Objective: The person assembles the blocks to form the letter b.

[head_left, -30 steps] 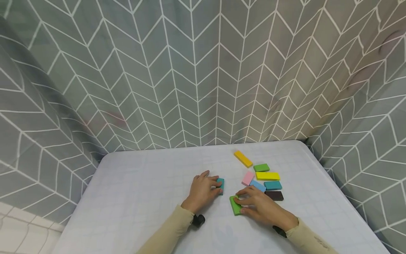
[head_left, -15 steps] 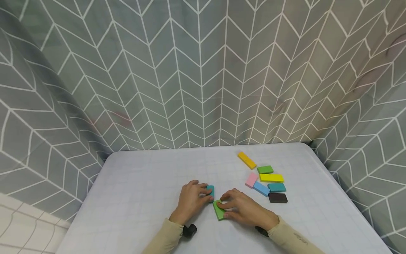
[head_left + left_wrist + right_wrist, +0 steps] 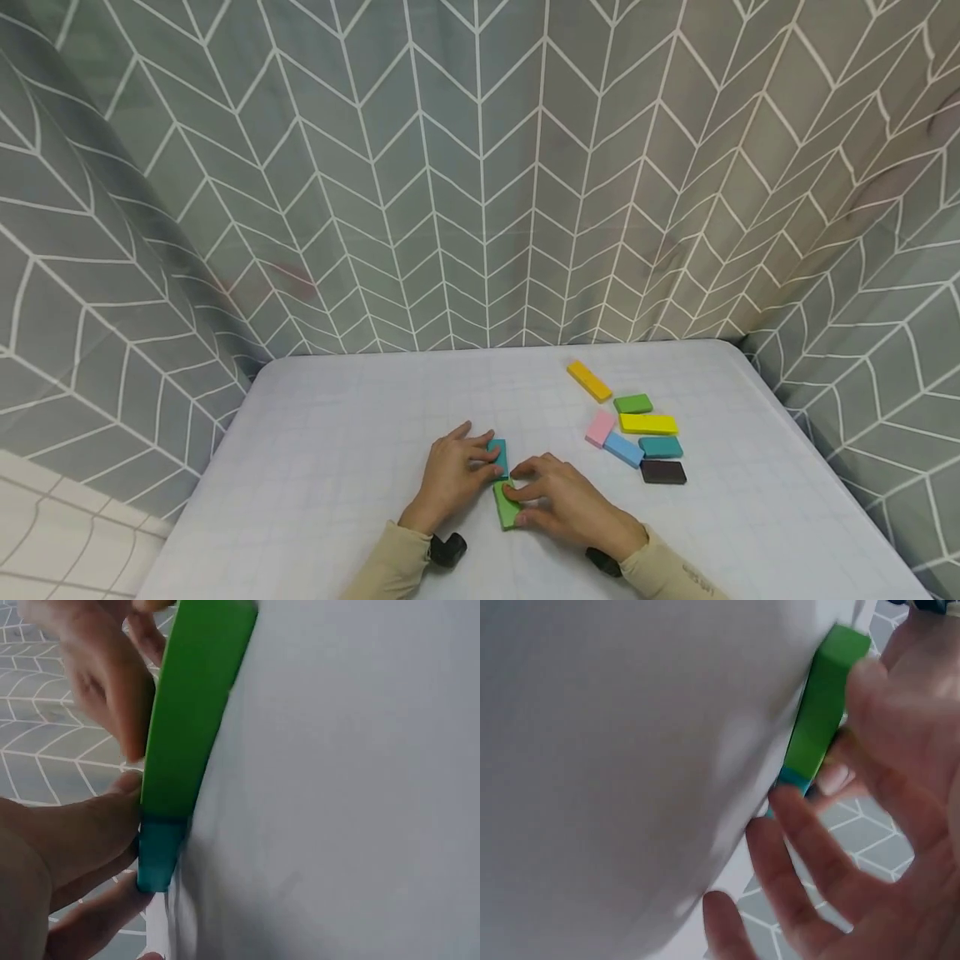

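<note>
In the head view, a teal block (image 3: 501, 451) and a green block (image 3: 507, 510) lie flat on the white table, end to end. My left hand (image 3: 453, 473) holds the teal block from its left side, thumb and fingers against it. From the right, my right hand (image 3: 567, 502) pinches the green block between thumb and fingers. The left wrist view shows the green block (image 3: 187, 705) meeting the teal block (image 3: 159, 855) at their ends. Fingers partly cover the teal block (image 3: 793, 778) in the right wrist view, below the green block (image 3: 823, 705).
Right of my hands lie several loose blocks: orange-yellow (image 3: 589, 382), small green (image 3: 633, 404), yellow (image 3: 648, 424), pink (image 3: 600, 428), light blue (image 3: 623, 449), teal (image 3: 661, 447) and dark brown (image 3: 663, 472). A grey patterned curtain (image 3: 480, 183) hangs behind the white table (image 3: 337, 433).
My right hand has brought the green block left until its end meets the teal block. The left hand has shifted slightly left and nearer with the teal block. The head view has moved slightly.
</note>
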`<act>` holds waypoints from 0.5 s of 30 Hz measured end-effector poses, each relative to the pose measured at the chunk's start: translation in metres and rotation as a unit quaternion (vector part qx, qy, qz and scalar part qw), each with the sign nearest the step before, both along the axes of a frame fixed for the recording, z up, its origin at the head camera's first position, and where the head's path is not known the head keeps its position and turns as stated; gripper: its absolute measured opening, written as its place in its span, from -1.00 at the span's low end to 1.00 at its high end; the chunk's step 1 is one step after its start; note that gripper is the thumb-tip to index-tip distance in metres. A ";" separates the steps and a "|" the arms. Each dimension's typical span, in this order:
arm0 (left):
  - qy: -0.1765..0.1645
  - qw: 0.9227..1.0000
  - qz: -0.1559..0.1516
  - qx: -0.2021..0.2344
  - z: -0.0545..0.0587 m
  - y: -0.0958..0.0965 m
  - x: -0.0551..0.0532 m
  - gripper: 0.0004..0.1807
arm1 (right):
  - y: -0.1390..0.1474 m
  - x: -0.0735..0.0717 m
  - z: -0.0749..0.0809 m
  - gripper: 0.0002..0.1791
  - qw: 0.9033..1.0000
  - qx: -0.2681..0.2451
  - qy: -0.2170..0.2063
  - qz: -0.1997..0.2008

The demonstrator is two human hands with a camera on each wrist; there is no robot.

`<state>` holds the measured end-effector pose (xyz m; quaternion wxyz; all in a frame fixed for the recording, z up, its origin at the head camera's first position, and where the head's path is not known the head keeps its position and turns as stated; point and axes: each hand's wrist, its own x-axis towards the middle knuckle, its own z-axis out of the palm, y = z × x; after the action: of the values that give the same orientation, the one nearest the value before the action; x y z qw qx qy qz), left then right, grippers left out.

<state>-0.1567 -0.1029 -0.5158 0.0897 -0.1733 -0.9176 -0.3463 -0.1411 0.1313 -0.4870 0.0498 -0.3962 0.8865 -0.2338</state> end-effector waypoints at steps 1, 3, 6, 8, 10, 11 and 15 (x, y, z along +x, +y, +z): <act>0.004 1.000 0.005 -0.002 0.000 0.001 0.000 -0.72 | -0.002 0.001 0.000 -0.59 1.000 -0.001 0.010 -0.005; 0.013 1.000 0.008 -0.009 0.000 0.003 0.001 -0.74 | -0.005 0.004 0.000 -0.59 1.000 -0.002 0.026 -0.014; 0.014 1.000 -0.001 -0.024 0.000 0.002 0.002 -0.75 | -0.010 0.006 0.000 -0.59 0.999 -0.003 0.033 -0.031; 0.015 0.999 -0.016 -0.037 0.002 0.001 0.002 -0.73 | -0.011 0.007 0.001 -0.58 0.999 -0.006 0.026 -0.043; 0.010 0.998 -0.031 -0.045 0.003 -0.001 0.002 -0.71 | -0.011 0.007 0.001 -0.57 0.999 -0.005 0.012 -0.052; 0.004 0.998 -0.038 -0.046 0.004 -0.002 0.002 -0.69 | -0.011 0.007 0.001 -0.56 0.998 -0.006 0.007 -0.054; -0.019 0.997 -0.057 -0.051 0.006 -0.007 0.002 -0.63 | -0.012 0.007 0.001 -0.54 0.998 -0.009 -0.007 -0.058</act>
<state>-0.1542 -0.1095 -0.5097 0.0436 -0.2230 -0.9244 -0.3065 -0.1336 0.1197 -0.4864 0.0384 -0.3434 0.9053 -0.2470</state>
